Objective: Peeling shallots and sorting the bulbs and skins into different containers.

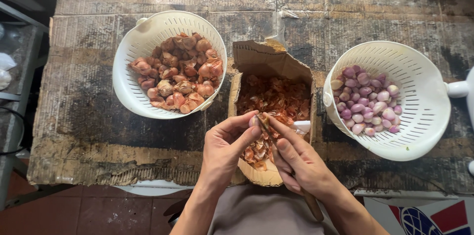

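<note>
At the worktop's [98,131] near edge, left hand [224,148] pinches a shallot [254,121]; right hand [298,161] grips what seems a knife [312,204] over the peel box [261,59], between two colanders [129,54].

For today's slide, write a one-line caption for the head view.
Two hands, left hand and right hand, peel a shallot over a box of skins, between two white colanders.
</note>
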